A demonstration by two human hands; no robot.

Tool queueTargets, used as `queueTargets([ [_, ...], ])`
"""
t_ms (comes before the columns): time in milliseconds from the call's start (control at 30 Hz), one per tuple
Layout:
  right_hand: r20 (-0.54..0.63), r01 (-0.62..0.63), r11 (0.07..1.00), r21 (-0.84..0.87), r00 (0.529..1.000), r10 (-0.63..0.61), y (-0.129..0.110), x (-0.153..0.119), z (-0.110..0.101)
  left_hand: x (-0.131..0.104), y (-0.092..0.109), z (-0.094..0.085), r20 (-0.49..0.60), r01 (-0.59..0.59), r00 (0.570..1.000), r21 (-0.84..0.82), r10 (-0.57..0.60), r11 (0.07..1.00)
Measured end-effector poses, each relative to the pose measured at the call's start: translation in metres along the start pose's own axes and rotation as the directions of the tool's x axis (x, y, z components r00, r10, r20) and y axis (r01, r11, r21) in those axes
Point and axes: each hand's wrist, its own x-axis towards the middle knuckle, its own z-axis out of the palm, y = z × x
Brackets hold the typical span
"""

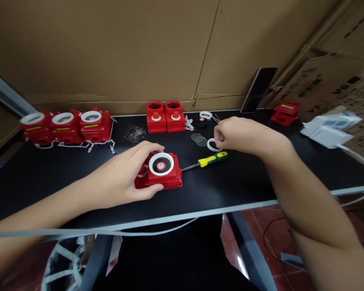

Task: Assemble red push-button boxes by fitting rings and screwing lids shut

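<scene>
My left hand (130, 176) grips a red box unit (164, 176) on the black table (63, 178); the unit carries a white ring around a black face with a red centre. My right hand (241, 135) is curled, its fingertips pinching a loose white ring (211, 145) that lies on the table. Just below that hand lies a screwdriver (209, 160) with a yellow and green handle, its tip pointing at the red unit. Two clear round discs (199, 139) rest to the left of the white ring.
Three red units with white rings (66, 126) stand at the far left, two open red units (166, 116) at the back middle. A dark phone (259, 89) leans on cardboard, a red lid (284, 112) and a white box (329, 130) sit right.
</scene>
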Motion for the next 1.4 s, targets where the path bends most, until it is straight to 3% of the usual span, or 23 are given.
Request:
queueTargets([
  [133, -0.206, 0.099, 0.975, 0.201, 0.977, -0.057, 0.006, -0.003, 0.000, 0.001, -0.007, 0.002, -0.078, -0.105, 0.991, 0.007, 0.105, 0.994],
  [267, -0.342, 0.305, 0.867, 0.393, 0.924, -0.170, -0.004, -0.006, -0.003, 0.003, -0.004, 0.000, -0.111, -0.205, 0.972, 0.022, 0.207, 0.978],
  [367, -0.436, 0.474, 0.742, 0.474, 0.859, -0.270, -0.013, -0.008, -0.002, 0.004, -0.003, -0.001, -0.118, -0.266, 0.956, 0.027, 0.267, 0.964],
  [500, -0.573, 0.675, 0.574, 0.463, 0.722, -0.388, -0.023, -0.009, 0.003, 0.004, -0.007, 0.001, -0.097, -0.296, 0.949, 0.048, 0.299, 0.954],
  [600, -0.616, 0.754, 0.445, 0.483, 0.654, -0.439, -0.029, -0.008, 0.007, 0.004, -0.008, 0.001, -0.081, -0.299, 0.949, 0.065, 0.304, 0.952],
  [800, -0.620, 0.805, 0.220, 0.551, 0.571, -0.539, -0.045, -0.014, 0.008, 0.004, -0.008, 0.002, -0.109, -0.327, 0.934, 0.115, 0.339, 0.938],
  [867, -0.610, 0.795, 0.172, 0.582, 0.567, -0.554, -0.049, -0.018, 0.007, 0.004, -0.007, 0.003, -0.115, -0.312, 0.938, 0.122, 0.326, 0.942],
  [967, -0.568, 0.746, 0.140, 0.651, 0.600, -0.563, -0.054, -0.023, 0.005, 0.004, -0.005, 0.004, -0.127, -0.258, 0.954, 0.112, 0.272, 0.960],
  [1233, -0.511, 0.700, 0.155, 0.697, 0.636, -0.578, -0.054, -0.020, 0.007, 0.003, -0.002, 0.008, -0.157, -0.209, 0.963, 0.091, 0.221, 0.974],
  [1400, -0.505, 0.712, 0.178, 0.679, 0.629, -0.591, -0.054, -0.021, 0.006, 0.003, -0.005, 0.012, -0.172, -0.206, 0.962, 0.061, 0.214, 0.977],
])
